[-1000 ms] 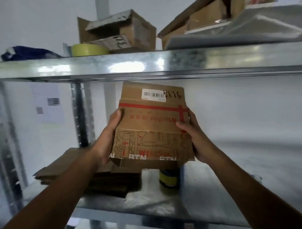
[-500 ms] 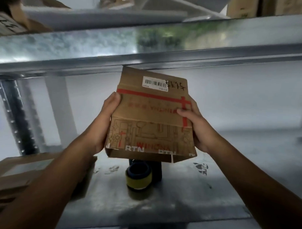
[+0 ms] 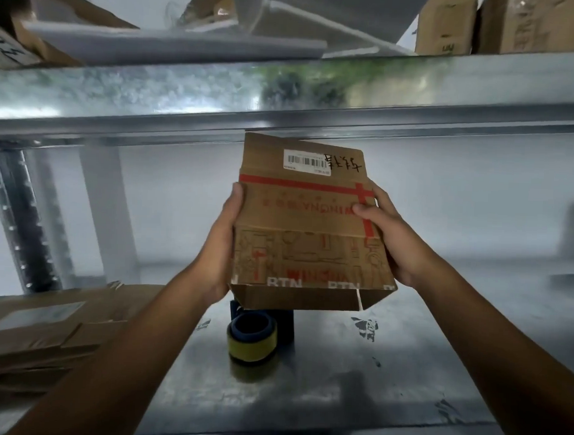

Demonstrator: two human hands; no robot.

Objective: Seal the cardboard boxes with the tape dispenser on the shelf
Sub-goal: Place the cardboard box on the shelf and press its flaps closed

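Observation:
I hold a brown cardboard box (image 3: 298, 214) with red stripes, printed drawings and a barcode label in the air between two metal shelves. My left hand (image 3: 221, 247) grips its left side, and my right hand (image 3: 387, 240) grips its right side with the thumb on the front face. The box's far edge sits just under the upper shelf's beam. Directly below the box, a tape dispenser (image 3: 253, 338) with a yellow tape roll stands on the lower shelf (image 3: 354, 398); its upper part is hidden behind the box.
A stack of flattened cardboard (image 3: 44, 332) lies at the left of the lower shelf. The upper shelf beam (image 3: 283, 100) runs across above, carrying cardboard boxes (image 3: 500, 26) and grey sheets. A perforated upright post (image 3: 22, 221) stands at left.
The view has shifted right and the box has stayed in both hands, tilted slightly more. The tape dispenser under the box now shows more fully.

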